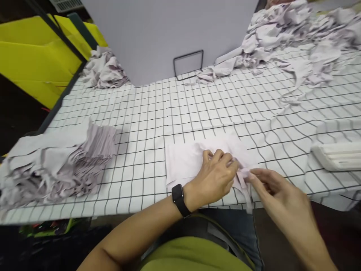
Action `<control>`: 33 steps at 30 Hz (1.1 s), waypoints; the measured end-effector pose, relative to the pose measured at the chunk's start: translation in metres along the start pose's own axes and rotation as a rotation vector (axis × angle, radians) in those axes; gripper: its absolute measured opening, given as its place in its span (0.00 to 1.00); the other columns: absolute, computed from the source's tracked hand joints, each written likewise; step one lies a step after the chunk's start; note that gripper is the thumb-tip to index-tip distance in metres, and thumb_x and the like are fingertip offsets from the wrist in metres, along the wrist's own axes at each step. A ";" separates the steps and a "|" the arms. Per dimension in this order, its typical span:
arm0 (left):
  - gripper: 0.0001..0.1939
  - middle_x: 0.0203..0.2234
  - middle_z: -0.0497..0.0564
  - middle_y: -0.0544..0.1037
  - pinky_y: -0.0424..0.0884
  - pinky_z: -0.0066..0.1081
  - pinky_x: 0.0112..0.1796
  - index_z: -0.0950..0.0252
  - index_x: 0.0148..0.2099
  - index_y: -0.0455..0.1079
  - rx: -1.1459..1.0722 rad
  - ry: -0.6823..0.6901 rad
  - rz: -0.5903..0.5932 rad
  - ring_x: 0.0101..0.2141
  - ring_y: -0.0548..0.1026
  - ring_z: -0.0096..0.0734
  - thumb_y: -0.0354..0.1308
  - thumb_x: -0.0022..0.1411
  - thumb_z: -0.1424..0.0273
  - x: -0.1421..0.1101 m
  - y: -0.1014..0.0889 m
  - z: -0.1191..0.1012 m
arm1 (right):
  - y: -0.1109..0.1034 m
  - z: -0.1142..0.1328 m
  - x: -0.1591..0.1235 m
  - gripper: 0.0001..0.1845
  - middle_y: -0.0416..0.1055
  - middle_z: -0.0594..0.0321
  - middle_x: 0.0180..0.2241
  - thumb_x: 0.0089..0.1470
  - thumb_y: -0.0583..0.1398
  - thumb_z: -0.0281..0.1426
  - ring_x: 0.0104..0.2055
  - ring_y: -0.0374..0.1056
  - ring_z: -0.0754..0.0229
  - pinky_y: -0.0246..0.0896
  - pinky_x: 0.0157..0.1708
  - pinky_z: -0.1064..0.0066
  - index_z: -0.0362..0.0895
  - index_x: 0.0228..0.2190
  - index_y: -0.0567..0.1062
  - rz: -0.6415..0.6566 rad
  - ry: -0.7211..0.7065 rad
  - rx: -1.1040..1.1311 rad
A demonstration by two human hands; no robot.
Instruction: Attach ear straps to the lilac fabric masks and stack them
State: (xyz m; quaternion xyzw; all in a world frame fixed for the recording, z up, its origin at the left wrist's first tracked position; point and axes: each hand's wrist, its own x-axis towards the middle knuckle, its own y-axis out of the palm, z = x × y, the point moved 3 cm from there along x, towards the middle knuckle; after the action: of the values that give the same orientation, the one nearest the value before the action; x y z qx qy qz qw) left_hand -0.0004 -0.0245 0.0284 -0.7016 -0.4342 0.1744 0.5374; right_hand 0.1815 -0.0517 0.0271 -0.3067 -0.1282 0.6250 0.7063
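Observation:
A pale pink fabric piece point(182, 160) lies on the checked cloth in front of me, its right part bunched up. My left hand point(218, 173), with a black watch on its wrist, rests on that piece; its fingers are curled into the fabric near the right end. Just to the right, my right hand point(279, 190) pinches a narrow fabric strip point(244, 173) between thumb and forefinger. Loose ends of the strip hang down toward the table's front edge. The left fingertips are partly hidden by the hand itself and the folds.
At the left stands a thick stack of folded pale pieces point(64, 154). A heap of the same fabric point(282, 34) covers the back right, and a smaller pile point(104, 69) sits back left. A grey panel point(175, 34) rises behind. A white tray point(338, 156) is at right.

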 end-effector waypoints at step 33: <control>0.10 0.39 0.54 0.69 0.67 0.36 0.42 0.64 0.41 0.66 -0.162 -0.062 -0.052 0.39 0.67 0.38 0.58 0.70 0.63 -0.124 -0.021 0.032 | 0.033 -0.001 -0.129 0.18 0.77 0.61 0.35 0.69 0.51 0.38 0.37 0.73 0.57 0.65 0.38 0.71 0.48 0.31 0.75 0.733 -0.527 -0.115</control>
State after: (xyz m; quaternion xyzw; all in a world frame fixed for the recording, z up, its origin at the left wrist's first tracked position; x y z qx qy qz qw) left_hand -0.1018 -0.1033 0.0080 -0.7255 -0.4813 0.1465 0.4696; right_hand 0.1311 -0.1749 0.0331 -0.2010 -0.2209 0.8824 0.3635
